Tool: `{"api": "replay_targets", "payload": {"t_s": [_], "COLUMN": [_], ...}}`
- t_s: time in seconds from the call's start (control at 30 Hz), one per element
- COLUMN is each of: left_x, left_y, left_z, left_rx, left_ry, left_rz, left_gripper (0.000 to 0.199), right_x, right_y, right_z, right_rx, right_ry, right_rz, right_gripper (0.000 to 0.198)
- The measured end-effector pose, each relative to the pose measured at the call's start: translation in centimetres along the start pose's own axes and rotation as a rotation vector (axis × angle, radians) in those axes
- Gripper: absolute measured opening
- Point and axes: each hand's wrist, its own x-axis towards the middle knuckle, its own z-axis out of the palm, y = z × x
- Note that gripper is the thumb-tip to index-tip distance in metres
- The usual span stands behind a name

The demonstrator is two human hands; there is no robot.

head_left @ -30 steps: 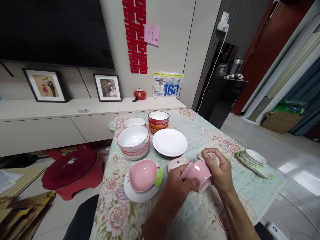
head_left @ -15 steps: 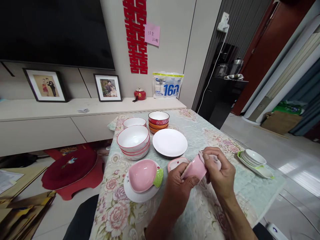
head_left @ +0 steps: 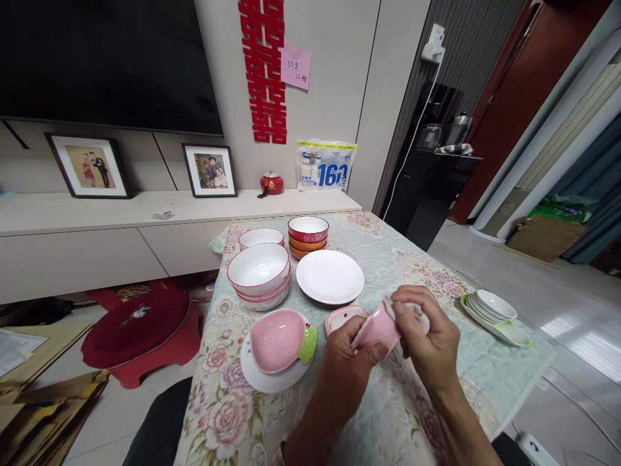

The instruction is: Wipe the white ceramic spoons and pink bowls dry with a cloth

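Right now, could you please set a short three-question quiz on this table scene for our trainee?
1. True or false: both hands hold the pink cup.
2. What lies under the pink peach dish? A) white plate B) red bowl C) tray
3. Fill in: the red bowl tops a stack of ___ bowls.

Key: 1 true, the left hand and right hand grip it; 2 A, the white plate; 3 orange.
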Motion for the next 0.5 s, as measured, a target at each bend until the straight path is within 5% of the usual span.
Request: {"api": "replay_targets", "payload": {"t_s": [0.07, 0.13, 0.37, 0.43, 0.5], "left_x": [0.0, 0.2, 0.4, 0.2, 0.1], "left_y": [-0.3, -0.5, 0.1, 0.2, 0.1], "left_z": [-0.1, -0.1, 0.2, 0.3, 0.2], "left_rx": [-0.006, -0.035, -0.168, -0.15, -0.111], "left_ry": [0.001, 0.012, -0.016, -0.027, -0.031], "left_rz": [-0.025, -0.036, 0.018, 0.025, 0.007], "left_gripper": [0.015, 0.012, 0.014, 0.017, 0.018], "right_x": [0.0, -0.1, -0.6, -0.6, -0.5], "right_y": [0.9, 1.1, -2.1, -2.0, -1.1], "right_z": [0.0, 0.2, 0.6, 0.4, 0.2], "right_rx": [0.023, 0.016, -0.152, -0.132, -0.051], "right_ry": [0.044, 0.056, -0.098, -0.097, -0.056], "right_rz": [0.212, 0.261, -0.328, -0.349, -0.217], "right_gripper": [0.013, 0.014, 0.017, 0.018, 0.013]}}
